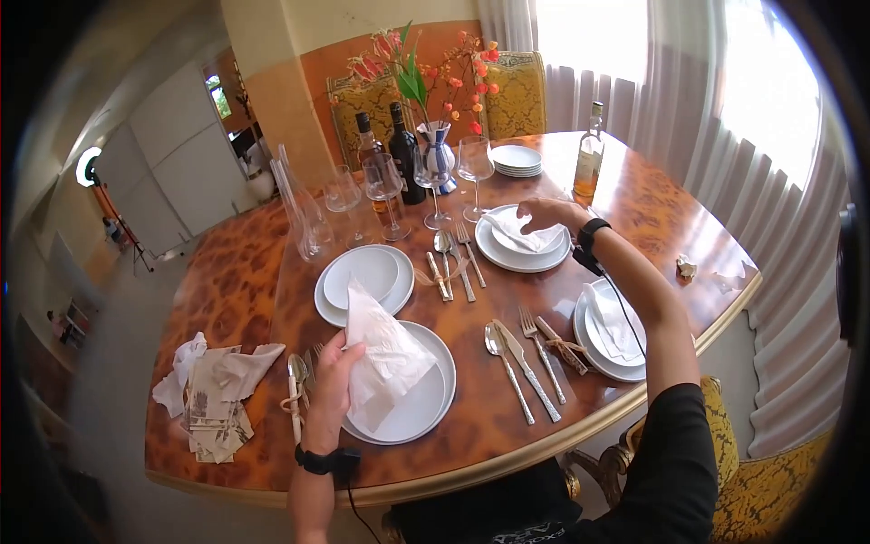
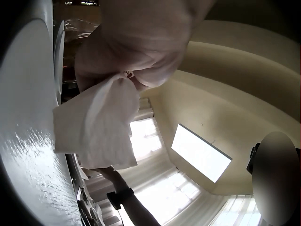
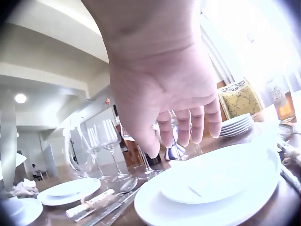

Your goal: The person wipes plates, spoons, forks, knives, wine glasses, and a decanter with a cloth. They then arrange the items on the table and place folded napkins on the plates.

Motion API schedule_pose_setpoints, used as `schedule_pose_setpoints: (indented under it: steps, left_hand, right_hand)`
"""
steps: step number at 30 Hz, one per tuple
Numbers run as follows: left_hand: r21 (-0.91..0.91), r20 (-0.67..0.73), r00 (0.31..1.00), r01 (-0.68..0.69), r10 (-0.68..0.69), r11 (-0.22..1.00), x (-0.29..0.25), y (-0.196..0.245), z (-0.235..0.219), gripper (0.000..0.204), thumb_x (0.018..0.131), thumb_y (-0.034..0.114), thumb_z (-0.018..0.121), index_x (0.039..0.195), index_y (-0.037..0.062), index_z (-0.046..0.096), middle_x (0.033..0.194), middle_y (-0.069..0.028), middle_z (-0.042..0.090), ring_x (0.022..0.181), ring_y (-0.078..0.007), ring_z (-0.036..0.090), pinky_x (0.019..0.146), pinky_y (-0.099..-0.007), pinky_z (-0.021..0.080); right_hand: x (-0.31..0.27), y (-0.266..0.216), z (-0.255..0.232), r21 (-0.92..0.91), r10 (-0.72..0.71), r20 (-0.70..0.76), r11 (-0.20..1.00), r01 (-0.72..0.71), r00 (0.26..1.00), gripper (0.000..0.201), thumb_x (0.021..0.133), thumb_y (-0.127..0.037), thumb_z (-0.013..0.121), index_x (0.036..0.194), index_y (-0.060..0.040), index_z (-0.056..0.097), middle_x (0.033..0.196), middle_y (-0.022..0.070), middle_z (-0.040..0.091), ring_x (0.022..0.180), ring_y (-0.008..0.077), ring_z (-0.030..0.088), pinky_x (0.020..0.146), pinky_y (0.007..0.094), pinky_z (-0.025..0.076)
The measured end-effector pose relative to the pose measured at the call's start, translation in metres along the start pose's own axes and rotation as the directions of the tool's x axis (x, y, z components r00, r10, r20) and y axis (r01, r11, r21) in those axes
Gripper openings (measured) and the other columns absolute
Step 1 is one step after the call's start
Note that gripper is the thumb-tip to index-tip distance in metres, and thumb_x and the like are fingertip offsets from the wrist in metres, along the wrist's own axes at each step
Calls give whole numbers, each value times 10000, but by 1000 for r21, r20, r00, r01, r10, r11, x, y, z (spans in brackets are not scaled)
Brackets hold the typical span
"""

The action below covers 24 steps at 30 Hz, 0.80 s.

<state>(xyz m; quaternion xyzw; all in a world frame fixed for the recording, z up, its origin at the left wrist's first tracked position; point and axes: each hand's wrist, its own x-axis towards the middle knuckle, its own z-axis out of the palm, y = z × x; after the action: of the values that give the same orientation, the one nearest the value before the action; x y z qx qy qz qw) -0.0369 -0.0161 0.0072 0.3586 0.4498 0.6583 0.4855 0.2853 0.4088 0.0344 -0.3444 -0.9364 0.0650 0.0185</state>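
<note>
My left hand (image 1: 332,385) pinches a folded white napkin (image 1: 385,349) between thumb and fingers, over the near-left plate (image 1: 442,381). In the left wrist view the napkin (image 2: 96,125) hangs from the left hand (image 2: 136,52). My right hand (image 1: 555,215) hovers at the far-right plate (image 1: 517,261), where another white napkin (image 1: 513,234) lies. Seen from the right wrist, the right hand (image 3: 164,89) has its fingers loosely extended above the plate (image 3: 155,207), holding nothing; whether a fingertip touches the napkin cannot be told.
Wine glasses (image 1: 383,181), dark bottles (image 1: 403,150) and a flower vase (image 1: 437,154) stand at the back. Cutlery (image 1: 521,367) lies between the settings. A whisky bottle (image 1: 589,161) stands back right; papers and cloths (image 1: 217,390) lie at left. Another napkin (image 1: 616,322) sits on the right plate.
</note>
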Motion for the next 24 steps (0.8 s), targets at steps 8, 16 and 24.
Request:
schedule_pose_setpoints:
  steps: [8, 16, 24]
  left_hand:
    - [-24, 26, 999, -33, 34, 999, 0, -3, -5, 366, 902, 32, 564, 1259, -46, 539, 1114, -114, 662, 954, -163, 656, 863, -282, 521]
    - [-1, 37, 998, -52, 52, 999, -4, -3, 1, 365, 893, 55, 576, 1243, -44, 549, 1092, -114, 671, 932, -153, 660, 849, -281, 520]
    - [-35, -18, 999, -33, 32, 999, -6, -2, 6, 386, 896, 56, 576, 1266, -45, 531, 1095, -119, 671, 937, -146, 659, 853, -272, 517]
  right_hand:
    - [10, 6, -3, -69, 264, 168, 964, -256, 950, 805, 656, -509, 799, 1294, -78, 564, 1241, 158, 619, 1157, 304, 584, 984, 390, 456]
    - [-48, -8, -29, 187, 190, -126, 968, -164, 974, 555, 774, -355, 719, 1167, 22, 614, 1122, 165, 657, 979, 258, 637, 861, 360, 498]
    - [-215, -73, -118, 524, 125, -99, 850, -55, 987, 400, 903, -257, 655, 1151, 50, 593, 955, 54, 659, 845, 95, 614, 748, 259, 511]
